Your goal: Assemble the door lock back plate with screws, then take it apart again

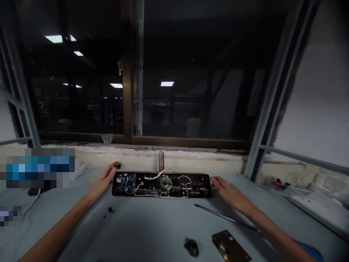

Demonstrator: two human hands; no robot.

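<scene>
A long black lock housing [174, 191] lies crosswise on the table with its inside facing up. Within it I see a blue circuit board [128, 182], a round metal part [164, 183] and white wires. My left hand [107, 175] is at the housing's upper left corner, its fingers closed on a small black-and-yellow piece [117, 165]. At the opposite end, my right hand [225, 189] has its fingers stretched toward the housing's right edge, the tips at or against it. Whether they press on it is unclear.
A long screwdriver [226, 216] lies near my right forearm. Closer in are a dark metal plate [231, 247] and a dark knob-like part [192, 248]. Tiny black bits [110, 210] lie at left. Behind the housing stands a copper-coloured cylinder [161, 161], before the windowsill.
</scene>
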